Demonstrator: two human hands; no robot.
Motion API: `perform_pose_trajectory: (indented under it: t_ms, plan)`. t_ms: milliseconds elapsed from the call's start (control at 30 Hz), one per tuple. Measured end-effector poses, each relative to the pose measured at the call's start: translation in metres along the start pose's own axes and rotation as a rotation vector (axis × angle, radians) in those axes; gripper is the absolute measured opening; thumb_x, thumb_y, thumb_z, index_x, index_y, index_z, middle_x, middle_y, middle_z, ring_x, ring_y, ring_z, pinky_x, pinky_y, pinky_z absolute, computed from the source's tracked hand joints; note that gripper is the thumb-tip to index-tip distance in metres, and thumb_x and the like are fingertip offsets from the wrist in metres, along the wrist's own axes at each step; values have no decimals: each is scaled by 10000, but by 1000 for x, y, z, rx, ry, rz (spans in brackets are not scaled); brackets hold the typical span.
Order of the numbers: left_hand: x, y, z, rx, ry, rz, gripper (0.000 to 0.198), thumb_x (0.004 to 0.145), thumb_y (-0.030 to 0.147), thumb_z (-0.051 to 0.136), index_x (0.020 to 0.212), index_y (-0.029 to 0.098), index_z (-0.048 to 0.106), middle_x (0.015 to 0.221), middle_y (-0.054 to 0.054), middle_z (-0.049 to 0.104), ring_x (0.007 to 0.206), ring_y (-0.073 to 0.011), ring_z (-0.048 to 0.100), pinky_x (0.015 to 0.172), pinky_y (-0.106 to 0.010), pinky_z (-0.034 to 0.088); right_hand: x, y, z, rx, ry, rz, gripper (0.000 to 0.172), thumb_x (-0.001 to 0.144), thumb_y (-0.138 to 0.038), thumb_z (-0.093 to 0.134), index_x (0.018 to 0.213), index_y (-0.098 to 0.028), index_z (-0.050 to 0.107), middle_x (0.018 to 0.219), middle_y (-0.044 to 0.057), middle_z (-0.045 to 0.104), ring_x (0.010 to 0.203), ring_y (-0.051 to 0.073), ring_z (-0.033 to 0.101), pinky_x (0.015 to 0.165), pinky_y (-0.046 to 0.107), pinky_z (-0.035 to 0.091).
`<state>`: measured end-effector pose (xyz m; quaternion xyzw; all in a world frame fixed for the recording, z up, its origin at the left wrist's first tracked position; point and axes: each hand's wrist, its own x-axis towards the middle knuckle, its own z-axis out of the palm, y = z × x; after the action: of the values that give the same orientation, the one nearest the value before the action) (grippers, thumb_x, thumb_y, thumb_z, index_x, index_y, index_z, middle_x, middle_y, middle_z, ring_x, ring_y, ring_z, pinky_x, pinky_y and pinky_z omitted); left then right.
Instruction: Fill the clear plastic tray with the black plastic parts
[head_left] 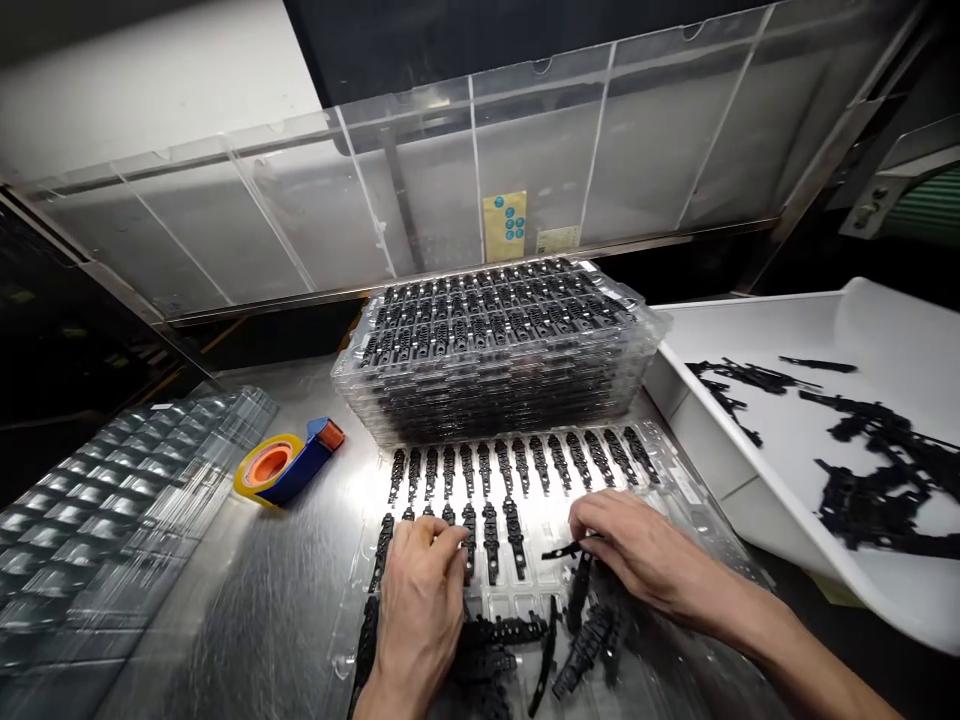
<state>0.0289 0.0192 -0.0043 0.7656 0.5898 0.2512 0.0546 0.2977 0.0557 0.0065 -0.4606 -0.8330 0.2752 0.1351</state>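
Note:
A clear plastic tray (551, 512) lies before me, its back row filled with narrow black plastic parts (540, 465) and its second row filled on the left side. My left hand (420, 600) is over the left of that second row, fingers curled and thumb against them; whatever is between them is hidden. At the right, my right hand (649, 555) pinches a slim black plastic part (561, 551) between thumb and fingers. Loose black parts (585, 650) lie in a jumble over the tray's near side, between and below my hands.
Behind the tray rises a stack of filled clear trays (495, 390). A blue tape dispenser (300, 475) with yellow tape sits left, beside stacked formed-plastic trays (112, 530). On the right, a white bin (757, 480) holds more black parts. A clear panel (420, 200) spans the back.

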Motion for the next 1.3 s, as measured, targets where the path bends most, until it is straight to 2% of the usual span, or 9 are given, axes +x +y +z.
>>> perform_pose_trajectory:
  t_ms: [167,400,600,733,867,933,1033,1133,1300]
  plan:
    - [16,18,8,-23,-81,46,220,874,116,489,1022,162,646,873,-67,590,816,-202,534,676,-343,483,-6,-1,-10,173,104,55,165,963,-264,426,878,-215,558,851,8,615,747,155,565,668,303,459]
    - [8,37,21,-84,-91,43,195,854,108,497,959,166,651,838,-66,609,767,-207,561,637,-348,496,6,-8,16,201,365,-14,167,919,-171,450,901,-171,616,845,52,632,743,168,579,658,315,495]
    - [2,42,20,-258,-179,98,323,859,160,548,1172,226,590,924,-45,652,799,-164,606,667,-261,500,4,-25,-5,717,100,26,69,835,-222,626,797,-185,668,839,15,657,802,158,604,737,282,499]
    - [-2,56,28,22,44,241,232,900,123,458,997,177,662,627,-14,565,556,-148,499,516,-279,347,-1,-24,-3,842,105,254,307,775,-301,703,1060,-207,640,862,6,627,784,152,585,681,267,499]
    - [-8,63,37,140,200,227,281,889,71,452,1084,135,643,643,-37,588,590,-160,493,568,-303,325,-2,-24,9,1025,69,382,421,783,-431,689,1107,-177,600,693,-23,575,592,115,533,549,247,466]
    - [-9,61,37,-91,153,101,283,911,144,458,1127,158,640,742,-65,649,668,-174,549,618,-305,383,-1,-25,12,1081,123,384,377,785,-432,686,1039,-162,617,670,-19,580,577,109,528,549,242,458]
    - [-8,56,30,-767,-114,-269,310,901,370,509,1082,175,668,859,-86,707,730,-185,627,662,-306,475,0,-24,13,1129,160,334,319,790,-392,694,1011,-173,623,756,-10,593,626,100,532,579,232,457]
    - [-6,57,20,-1305,-295,-642,367,779,472,669,928,136,667,720,-70,717,619,-169,646,613,-275,499,0,-26,16,1184,157,302,320,783,-359,717,1041,-198,618,830,-13,575,683,98,534,600,221,457]
    - [-6,67,12,-1491,-230,-552,375,688,456,773,898,168,658,707,-53,721,706,-187,683,730,-294,522,1,-33,22,1416,52,337,409,743,-420,743,1039,-162,631,729,-6,575,581,83,512,557,222,424]
